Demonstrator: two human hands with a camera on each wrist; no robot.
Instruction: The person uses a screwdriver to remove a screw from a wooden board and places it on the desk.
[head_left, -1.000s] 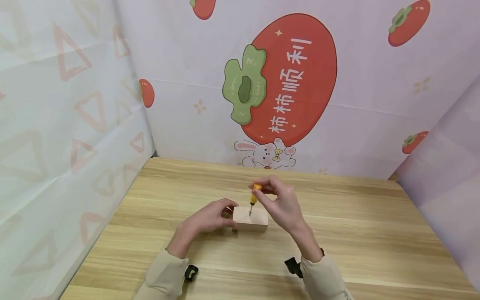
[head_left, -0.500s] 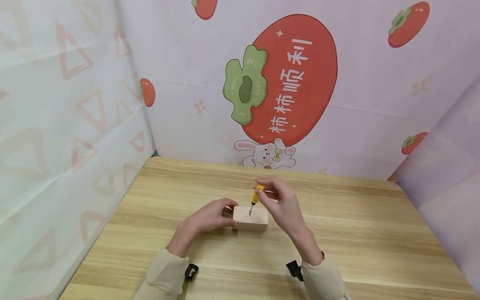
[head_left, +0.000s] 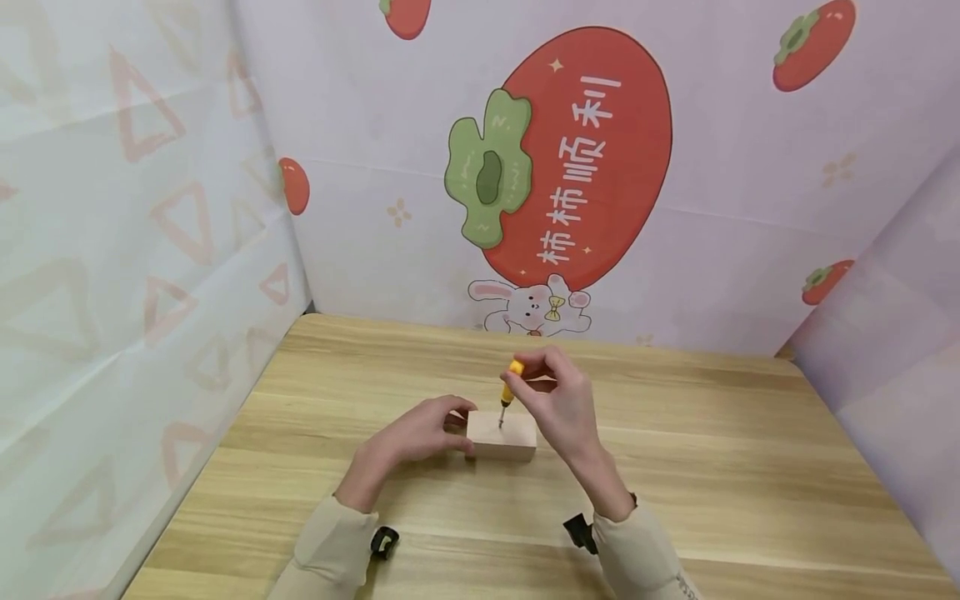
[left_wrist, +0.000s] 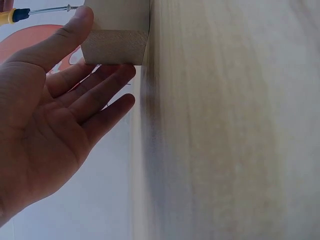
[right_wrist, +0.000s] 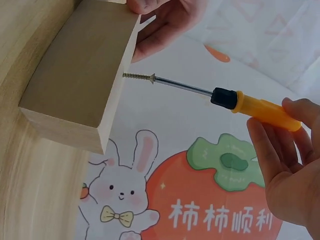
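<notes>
A pale wooden block lies on the wood-grain table. My left hand grips its left end, thumb on the near side and fingers on the far side. From the top of the block stands a screw, its threads largely exposed in the right wrist view. The tip of a yellow-handled screwdriver sits on the screw head, shaft roughly in line with it. My right hand pinches the handle near its end between thumb and fingers. In the left wrist view the block's end face shows between thumb and fingers.
The wood-grain table extends to both sides of the block. A printed backdrop with persimmons and a rabbit rises behind it, and a patterned side sheet stands at the left. Black straps with mounts sit at both wrists.
The screwdriver handle leaned to the right half a second ago and now stands more upright, with my right hand shifted slightly left. My left hand and the block have stayed in place.
</notes>
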